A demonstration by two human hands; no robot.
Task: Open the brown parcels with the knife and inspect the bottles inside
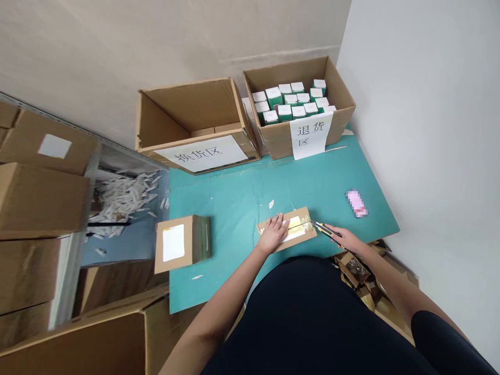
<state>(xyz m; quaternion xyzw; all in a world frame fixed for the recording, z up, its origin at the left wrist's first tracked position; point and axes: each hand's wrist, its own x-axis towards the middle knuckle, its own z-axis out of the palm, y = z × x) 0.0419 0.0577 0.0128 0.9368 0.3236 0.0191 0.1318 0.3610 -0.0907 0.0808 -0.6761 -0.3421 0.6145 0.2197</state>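
A small flat cardboard parcel (301, 217) with a white label and clear tape lies on the teal table (234, 198) near its front edge. My left hand (273, 233) lies flat on the parcel's left half, fingers stretched out. My right hand (346, 238) is closed round a black and yellow utility knife (323, 228), whose tip touches the parcel's right end at the tape.
A second labelled parcel (182, 244) lies at the table's left front. Two open cartons stand at the back: one nearly empty (195, 122), one (299, 104) holding several green and white boxes. A pink object (356, 203) lies right. Stacked cartons (39, 198) stand left; cardboard scraps (355, 271) lie below right.
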